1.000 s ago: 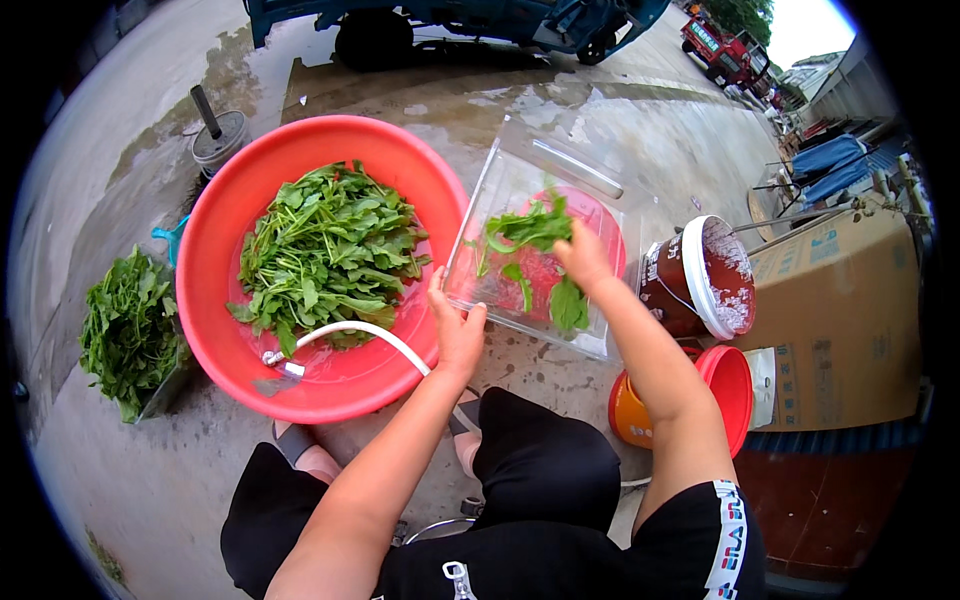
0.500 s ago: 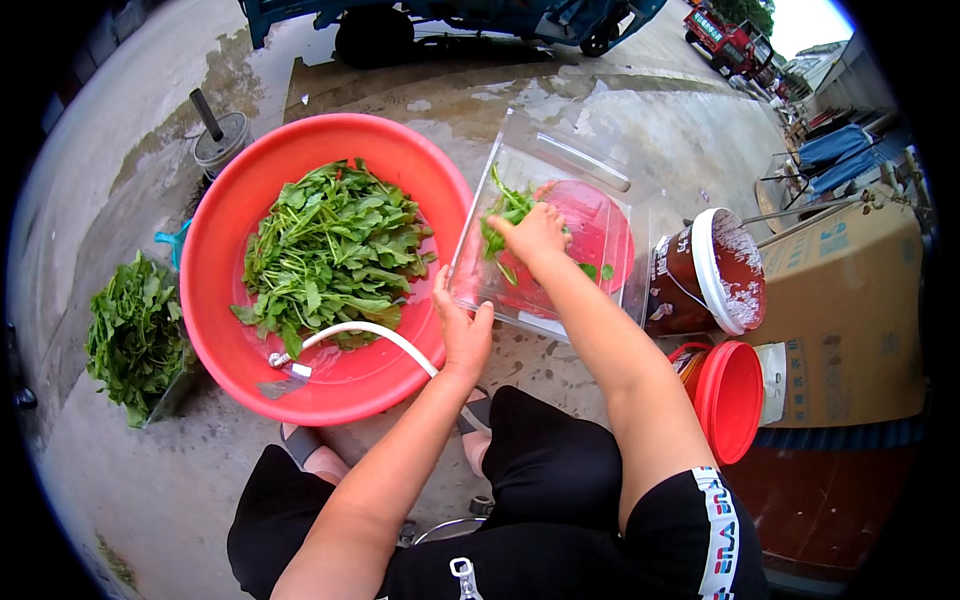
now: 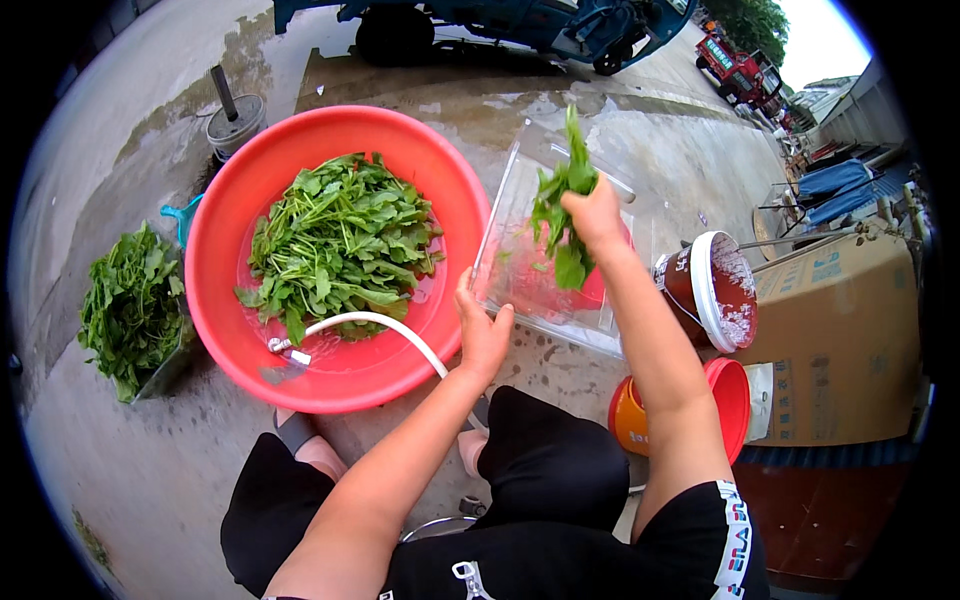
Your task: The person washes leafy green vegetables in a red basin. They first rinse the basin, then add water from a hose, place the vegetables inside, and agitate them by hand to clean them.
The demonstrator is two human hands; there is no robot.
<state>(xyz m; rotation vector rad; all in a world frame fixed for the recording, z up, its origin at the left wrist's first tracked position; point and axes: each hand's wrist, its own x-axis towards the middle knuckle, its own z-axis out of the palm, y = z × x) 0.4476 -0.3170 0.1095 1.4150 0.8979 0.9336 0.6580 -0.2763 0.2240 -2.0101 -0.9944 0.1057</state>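
Observation:
My right hand [image 3: 597, 214] is closed around a bunch of leafy greens [image 3: 568, 190], held up above a clear plastic bin [image 3: 570, 335]. My left hand [image 3: 484, 328] grips the bin's near left edge, thumb apart from the fingers. Through the bin's bottom a round red shape shows, partly hidden by the greens and my right hand. Left of the bin stands a wide red basin [image 3: 222, 320] with a large heap of leafy greens [image 3: 335, 240] in it. A white hose [image 3: 385, 318] runs over the basin's near right rim, its metal end inside.
More greens [image 3: 135, 305] fill a clear container on the ground at far left. A small bucket [image 3: 237, 125] stands behind the basin. At right are a white-rimmed bucket [image 3: 708, 290], a red bucket [image 3: 728, 400] and a cardboard box [image 3: 840, 350]. A blue vehicle [image 3: 500, 25] is parked beyond.
My right hand has lifted the bunch of greens up out of the bin and moved slightly right. The left hand stays on the bin's edge. The whole view has shifted a little.

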